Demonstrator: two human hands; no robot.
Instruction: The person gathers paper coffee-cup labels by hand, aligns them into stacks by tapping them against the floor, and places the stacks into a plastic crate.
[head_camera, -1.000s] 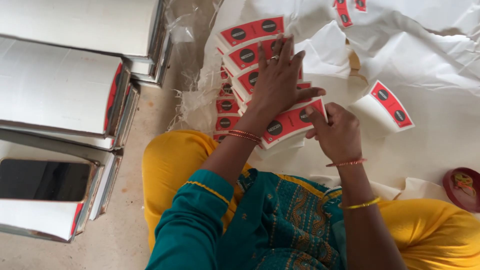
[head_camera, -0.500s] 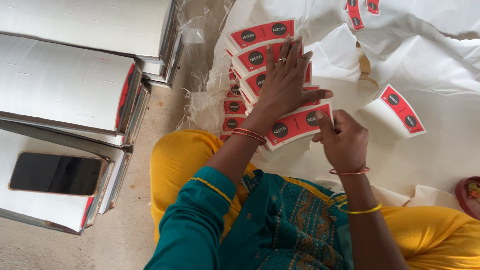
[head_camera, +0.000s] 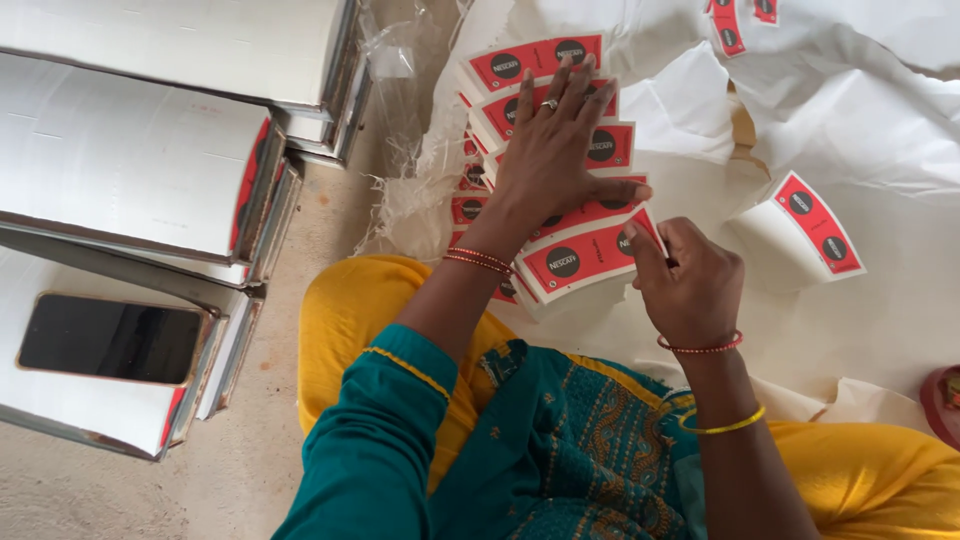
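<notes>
A row of fanned stacks of red and white curved paper cup blanks (head_camera: 560, 120) lies on white paper in front of me. My left hand (head_camera: 555, 150) rests flat on top of these stacks, fingers spread. Nearest me is one stack of blanks (head_camera: 585, 255); my right hand (head_camera: 685, 285) pinches its right end between thumb and fingers. A separate small stack of the same blanks (head_camera: 810, 225) lies to the right, apart from both hands.
Tall piles of white printed sheets (head_camera: 130, 150) stand at the left, and a dark phone (head_camera: 110, 338) lies on the nearest pile. Crumpled white paper (head_camera: 850, 90) covers the floor ahead. More red blanks (head_camera: 735, 20) lie at the top edge.
The view has shifted slightly. My right hand has moved in along the edge of the nearest stack and now grips its right end. My left hand stays pressed on the stacks.
</notes>
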